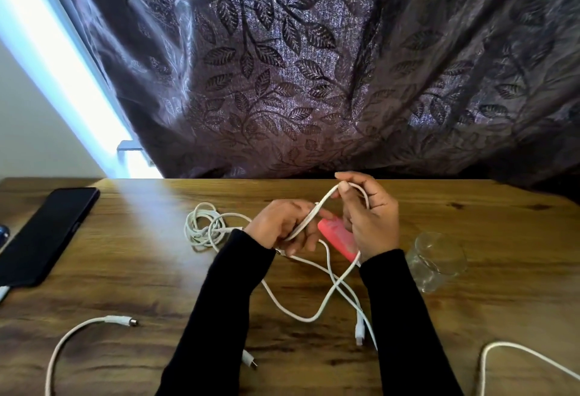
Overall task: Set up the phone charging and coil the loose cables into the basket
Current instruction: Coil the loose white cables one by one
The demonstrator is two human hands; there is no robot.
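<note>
Above the middle of the wooden table [150, 270], my left hand [282, 227] and my right hand [370, 216] both grip one white cable [317, 311]. It loops up over my right fingers and trails down across the table toward me. A pink object [337, 238] lies under my hands. A bundle of coiled white cable [205, 227] rests left of my left hand. A black phone [47, 232] lies at the far left, with a white plug at its near end. No basket is in sight.
A clear glass jar [436, 259] lies on its side right of my right arm. Loose white cables lie at the near left [81, 329] and near right [508, 348]. A dark leaf-patterned curtain [314, 66] hangs behind the table.
</note>
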